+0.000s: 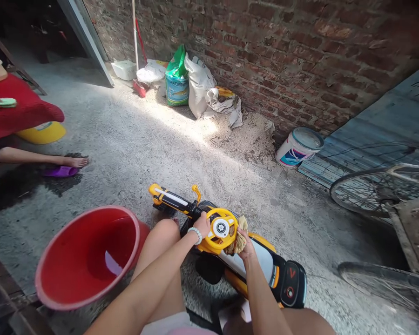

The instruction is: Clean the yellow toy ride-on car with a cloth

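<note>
A yellow and black ride-on toy car (265,256) stands on the concrete between my legs. Its yellow steering wheel (220,243) has a white hub with a dark round emblem. My left hand (203,225), with a beaded bracelet on the wrist, is closed round the left side of the rim. In my right hand (246,244) is a crumpled tan cloth (240,238), pressed against the rim's right side. Beside my left leg sits a large red tub (52,246) with some water in it.
At left, another person's hand holds a light green item (6,102); their bare foot is near a purple slipper (63,172). Sacks (199,83) and spilled grain (244,137) lie along the brick wall. A paint bucket (296,146) and a wheeled cart (380,195) are at right.
</note>
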Demonstrator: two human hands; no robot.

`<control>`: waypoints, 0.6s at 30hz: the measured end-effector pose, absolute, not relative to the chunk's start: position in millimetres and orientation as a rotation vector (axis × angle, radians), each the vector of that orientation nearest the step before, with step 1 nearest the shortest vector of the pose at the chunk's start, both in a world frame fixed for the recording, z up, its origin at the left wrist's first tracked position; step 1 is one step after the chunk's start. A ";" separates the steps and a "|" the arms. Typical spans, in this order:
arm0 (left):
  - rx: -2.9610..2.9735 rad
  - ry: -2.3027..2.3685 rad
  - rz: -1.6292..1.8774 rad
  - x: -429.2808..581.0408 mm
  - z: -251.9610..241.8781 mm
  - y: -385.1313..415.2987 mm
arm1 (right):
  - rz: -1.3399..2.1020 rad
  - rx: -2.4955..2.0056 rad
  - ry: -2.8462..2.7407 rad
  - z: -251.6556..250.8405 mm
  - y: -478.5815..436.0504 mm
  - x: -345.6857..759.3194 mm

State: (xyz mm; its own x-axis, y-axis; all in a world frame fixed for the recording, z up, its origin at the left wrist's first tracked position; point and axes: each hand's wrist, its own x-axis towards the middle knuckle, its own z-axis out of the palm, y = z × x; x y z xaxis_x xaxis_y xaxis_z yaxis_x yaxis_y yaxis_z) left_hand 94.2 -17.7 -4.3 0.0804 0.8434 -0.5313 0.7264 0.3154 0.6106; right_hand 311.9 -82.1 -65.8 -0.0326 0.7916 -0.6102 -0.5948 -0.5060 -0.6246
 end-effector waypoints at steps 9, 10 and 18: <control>1.261 1.814 0.583 105.7 -13.3 -47.7 | 1.409 -1.478 -0.292 -30.0 -127.1 277.3; 1.240 1.825 0.609 106.0 -15.0 -55.2 | 1.389 -1.493 -0.287 -29.2 -131.5 271.1; 0.875 1.591 0.362 103.6 -7.9 -71.7 | 1.365 -1.575 -0.314 -30.9 -133.9 277.8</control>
